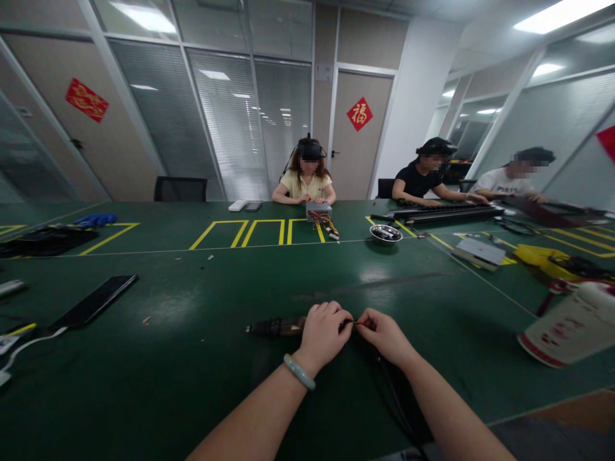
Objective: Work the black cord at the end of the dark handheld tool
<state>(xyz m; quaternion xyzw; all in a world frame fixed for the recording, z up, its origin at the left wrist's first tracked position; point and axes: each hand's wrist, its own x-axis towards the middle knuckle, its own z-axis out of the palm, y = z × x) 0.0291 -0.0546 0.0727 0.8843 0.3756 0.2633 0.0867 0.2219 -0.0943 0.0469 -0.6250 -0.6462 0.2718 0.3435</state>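
So our left hand point(327, 330) is wrapped over a dark tool-like piece point(276, 327), with its tip poking out to the left of that hand. Our right hand point(384, 333) is up against the other end, thumb and finger pinching a thin dark bit point(356, 323) that's too small for us to identify.

Progress-wise, we'd call it midway: the piece is lying in place and steadied, but the fiddly bit at its end looks unfinished. A black cable point(391, 390) runs from below the right hand back toward us; can't tell if it's joined on. The left hand hides the middle of the piece, so no idea what's sorted under there.

Further out, a phone point(96, 302) lies well left of the left hand on the green worktop point(216, 397), and a big white-and-red cup point(567, 326) is well right of the right hand, off to the side rather than blocking us. Beyond both hands there's a metal bowl point(385, 242), and a co-worker point(310, 186) handling a grey box point(314, 207) with coloured wires point(324, 223).
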